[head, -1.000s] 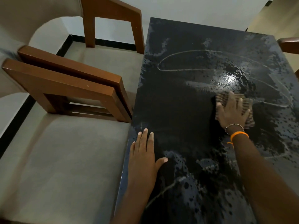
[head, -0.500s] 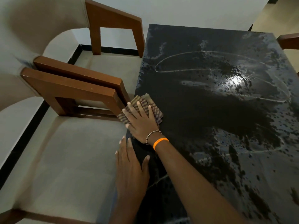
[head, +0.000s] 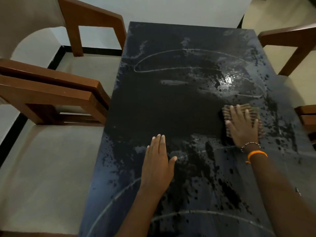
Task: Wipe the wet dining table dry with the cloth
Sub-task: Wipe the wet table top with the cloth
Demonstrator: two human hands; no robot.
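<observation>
The right hand (head: 242, 125) presses flat, fingers spread, on a folded striped cloth (head: 254, 115) at the right side of the dark glossy dining table (head: 162, 103). The left hand (head: 158, 165) lies flat on the near tabletop, holding nothing. It looks mid-wipe: a matte dry band crosses the middle (beaded droplets remain near and far). Next, likely sweep the cloth through those wet patches. Wooden cushioned chairs (head: 51, 93) flank the table.
</observation>
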